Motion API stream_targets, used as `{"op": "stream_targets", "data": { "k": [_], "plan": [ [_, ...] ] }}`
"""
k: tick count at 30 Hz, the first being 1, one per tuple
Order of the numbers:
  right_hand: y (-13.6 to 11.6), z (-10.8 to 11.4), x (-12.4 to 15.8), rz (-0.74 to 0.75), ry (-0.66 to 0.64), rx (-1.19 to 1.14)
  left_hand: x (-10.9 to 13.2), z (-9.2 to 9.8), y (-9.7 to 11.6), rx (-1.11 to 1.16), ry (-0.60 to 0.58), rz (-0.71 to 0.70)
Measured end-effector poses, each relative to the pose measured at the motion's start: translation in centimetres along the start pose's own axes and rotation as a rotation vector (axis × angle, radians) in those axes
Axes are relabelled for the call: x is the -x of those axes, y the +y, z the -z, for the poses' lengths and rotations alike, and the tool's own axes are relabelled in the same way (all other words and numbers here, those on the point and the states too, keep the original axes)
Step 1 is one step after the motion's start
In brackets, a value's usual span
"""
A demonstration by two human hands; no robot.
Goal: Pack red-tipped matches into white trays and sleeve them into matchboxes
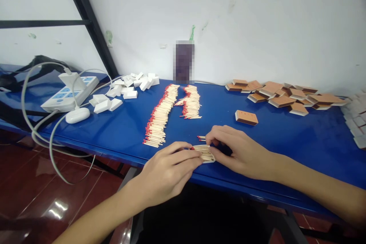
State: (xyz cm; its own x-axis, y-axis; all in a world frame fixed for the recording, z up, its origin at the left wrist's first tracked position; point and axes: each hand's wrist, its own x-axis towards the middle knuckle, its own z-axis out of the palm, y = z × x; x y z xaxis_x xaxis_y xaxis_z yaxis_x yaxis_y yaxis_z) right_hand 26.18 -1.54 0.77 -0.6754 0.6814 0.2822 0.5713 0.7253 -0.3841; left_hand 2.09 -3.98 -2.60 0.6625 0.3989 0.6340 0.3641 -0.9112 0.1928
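A small white matchbox tray [210, 161], filled with red-tipped matches [204, 152], lies at the table's near edge. My left hand [173, 166] grips its left side, the fingers reaching over the matches. At the right end, the thumb and bent fingers of my right hand [236, 150] close on the tray's edge; its fingertips are partly hidden. A few loose matches [201, 138] lie just behind the tray, beside my right fingers. Farther back are a long row of matches [160, 118] and a shorter pile [191, 103], red heads mostly to the left.
One orange-brown matchbox [246, 117] sits apart on the blue table [217, 103]. Many more matchboxes [281, 93] are heaped at back right. White trays [126, 87] lie at back left, near a power strip [71, 93] with cables. White boxes [356, 116] stand at the right edge.
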Motion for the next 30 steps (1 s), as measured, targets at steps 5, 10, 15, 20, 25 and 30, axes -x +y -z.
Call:
{"op": "stream_targets", "data": {
  "k": [5,10,15,20,25,30],
  "plan": [
    [1.1,0.7,0.0,-0.107,0.055,0.125,-0.1,0.1,0.0,-0.003,-0.015,0.001],
    [2.2,1.1,-0.1,-0.222,-0.029,0.157,-0.3,0.5,0.2,-0.01,-0.076,0.033],
    [2.3,1.1,-0.1,-0.218,-0.055,0.047,-0.2,0.7,0.4,-0.062,-0.142,0.097],
    [2.2,1.0,-0.2,-0.218,-0.083,0.024,-0.2,0.8,0.5,-0.097,-0.165,0.098],
    [2.1,1.1,-0.6,-0.256,-0.132,-0.014,-0.7,1.2,0.6,-0.106,-0.263,0.101],
    [1.5,2.4,-1.3,-0.308,-0.25,-0.046,-0.8,1.3,0.6,-0.087,-0.276,0.119]
  ]
}}
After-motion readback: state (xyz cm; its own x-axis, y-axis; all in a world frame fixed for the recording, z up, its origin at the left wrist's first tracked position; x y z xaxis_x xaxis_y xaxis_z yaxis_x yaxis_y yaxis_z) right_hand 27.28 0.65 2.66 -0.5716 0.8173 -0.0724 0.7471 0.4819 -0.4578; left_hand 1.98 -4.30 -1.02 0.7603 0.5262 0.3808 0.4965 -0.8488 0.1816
